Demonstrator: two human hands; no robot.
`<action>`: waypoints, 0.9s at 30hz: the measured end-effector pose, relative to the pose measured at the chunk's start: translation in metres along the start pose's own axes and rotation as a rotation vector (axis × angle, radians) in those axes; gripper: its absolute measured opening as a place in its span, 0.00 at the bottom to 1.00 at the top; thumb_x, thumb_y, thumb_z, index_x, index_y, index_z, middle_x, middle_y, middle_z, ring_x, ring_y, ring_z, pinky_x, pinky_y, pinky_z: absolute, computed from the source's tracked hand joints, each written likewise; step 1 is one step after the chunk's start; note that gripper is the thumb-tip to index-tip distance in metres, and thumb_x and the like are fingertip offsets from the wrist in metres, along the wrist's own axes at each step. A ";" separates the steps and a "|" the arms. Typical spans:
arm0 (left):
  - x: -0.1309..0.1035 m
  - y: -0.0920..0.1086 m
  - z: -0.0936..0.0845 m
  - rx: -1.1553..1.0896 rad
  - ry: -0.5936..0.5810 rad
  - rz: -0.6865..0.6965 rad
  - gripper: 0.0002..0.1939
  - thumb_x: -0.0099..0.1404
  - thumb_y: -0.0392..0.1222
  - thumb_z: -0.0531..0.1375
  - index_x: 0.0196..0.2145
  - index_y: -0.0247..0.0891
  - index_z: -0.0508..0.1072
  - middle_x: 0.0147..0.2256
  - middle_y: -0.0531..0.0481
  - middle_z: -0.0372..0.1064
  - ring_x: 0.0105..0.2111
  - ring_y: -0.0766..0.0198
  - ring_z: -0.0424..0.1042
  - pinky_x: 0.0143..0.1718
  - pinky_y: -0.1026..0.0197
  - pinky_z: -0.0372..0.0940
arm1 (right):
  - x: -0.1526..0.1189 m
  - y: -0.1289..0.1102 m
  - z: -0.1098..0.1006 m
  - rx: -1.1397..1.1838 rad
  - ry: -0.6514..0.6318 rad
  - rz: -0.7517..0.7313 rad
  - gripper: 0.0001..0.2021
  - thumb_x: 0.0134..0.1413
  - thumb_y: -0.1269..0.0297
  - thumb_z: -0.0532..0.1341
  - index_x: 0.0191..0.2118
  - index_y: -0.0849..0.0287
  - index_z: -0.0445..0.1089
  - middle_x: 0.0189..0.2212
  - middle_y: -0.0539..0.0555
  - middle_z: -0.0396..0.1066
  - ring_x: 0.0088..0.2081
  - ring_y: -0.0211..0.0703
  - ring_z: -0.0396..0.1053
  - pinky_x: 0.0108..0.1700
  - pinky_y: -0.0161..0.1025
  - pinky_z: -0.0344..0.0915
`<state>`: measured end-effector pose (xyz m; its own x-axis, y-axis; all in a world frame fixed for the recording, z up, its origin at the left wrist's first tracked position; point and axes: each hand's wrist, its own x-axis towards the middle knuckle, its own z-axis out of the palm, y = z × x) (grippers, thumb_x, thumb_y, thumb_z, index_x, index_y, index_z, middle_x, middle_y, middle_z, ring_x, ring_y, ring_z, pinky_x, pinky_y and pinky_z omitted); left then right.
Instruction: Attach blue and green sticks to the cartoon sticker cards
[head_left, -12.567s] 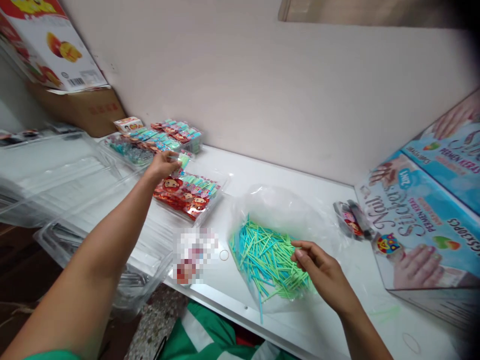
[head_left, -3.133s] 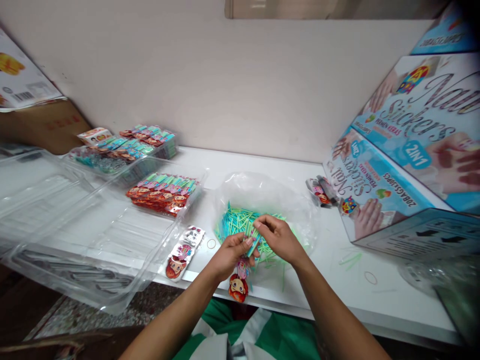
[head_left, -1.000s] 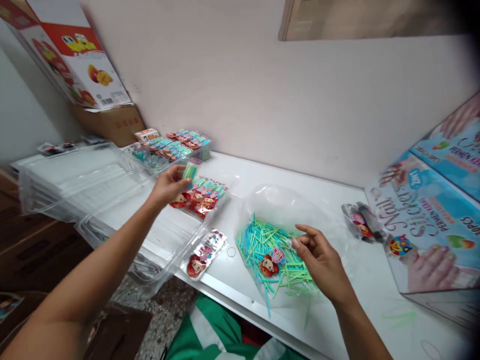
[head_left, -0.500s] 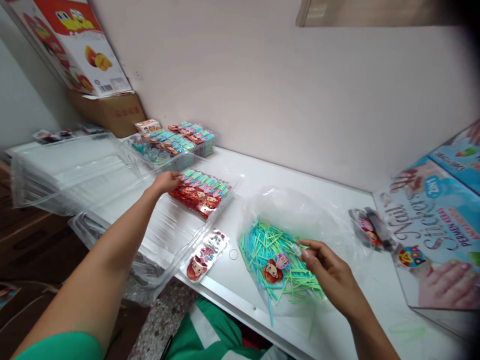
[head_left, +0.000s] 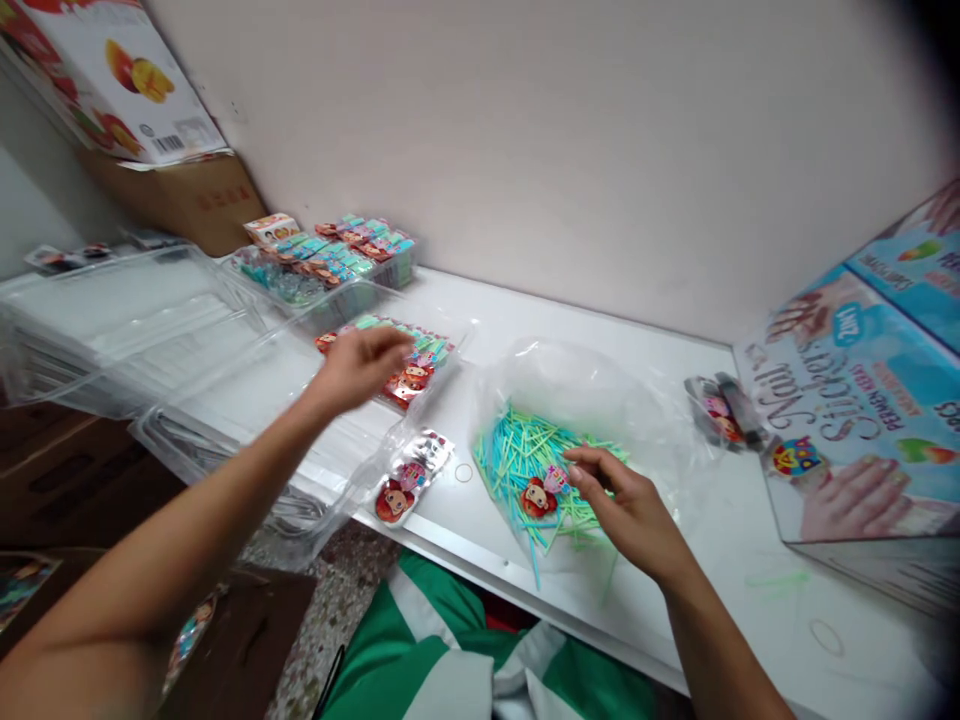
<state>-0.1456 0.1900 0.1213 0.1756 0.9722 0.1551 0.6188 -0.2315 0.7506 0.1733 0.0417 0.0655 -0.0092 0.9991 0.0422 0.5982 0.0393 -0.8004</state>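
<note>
My left hand [head_left: 364,368] hovers over the near side of a clear plastic tray [head_left: 442,385] of packed sachets [head_left: 412,380]. Its fingers reach loosely to the right, and nothing shows in them. Thumb and forefinger of my right hand [head_left: 626,505] pinch the edge of a flat sachet [head_left: 541,497] with a red-haired cartoon figure. That sachet is over a heap of green and blue thin sticks [head_left: 529,445] in a clear plastic bag [head_left: 600,375]. A silver-topped sachet [head_left: 405,485] with the same figure lies between the tray and the bag.
Clear empty trays [head_left: 150,330] are stacked at the left, over the table edge. Behind stands a filled tray [head_left: 352,255] beside cartons [head_left: 187,200]. A printed nail-sticker box [head_left: 862,420] and a dark tape dispenser [head_left: 724,410] are at the right. A rubber band [head_left: 464,473] lies mid-table.
My left hand has lifted from the left side of the sachet tray and moved right. My right hand still has the sachet at the bag. The whole view has shifted a little.
</note>
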 end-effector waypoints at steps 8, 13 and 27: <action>-0.116 -0.022 0.128 0.434 -0.094 0.059 0.21 0.61 0.44 0.55 0.50 0.33 0.68 0.52 0.35 0.63 0.53 0.46 0.60 0.52 0.48 0.55 | -0.018 -0.003 -0.003 -0.024 -0.050 -0.112 0.11 0.59 0.59 0.52 0.43 0.54 0.68 0.37 0.51 0.72 0.38 0.40 0.69 0.40 0.36 0.63; -0.112 -0.040 0.152 0.482 0.003 0.155 0.20 0.64 0.46 0.51 0.50 0.33 0.65 0.51 0.37 0.64 0.52 0.50 0.60 0.51 0.48 0.57 | -0.014 0.036 -0.009 -0.220 0.107 0.048 0.14 0.59 0.56 0.52 0.46 0.56 0.66 0.36 0.52 0.71 0.33 0.41 0.68 0.36 0.37 0.62; -0.104 0.015 0.205 0.261 -0.201 0.378 0.15 0.66 0.43 0.49 0.44 0.36 0.70 0.40 0.43 0.71 0.42 0.54 0.67 0.43 0.53 0.61 | 0.029 0.108 0.005 -0.438 0.339 0.289 0.28 0.52 0.59 0.55 0.58 0.66 0.54 0.46 0.64 0.66 0.45 0.53 0.66 0.43 0.43 0.60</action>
<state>0.0020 0.0780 -0.0156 0.5531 0.7981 0.2390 0.6497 -0.5928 0.4760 0.2339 0.0746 -0.0229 0.4136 0.9043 0.1052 0.8121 -0.3142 -0.4916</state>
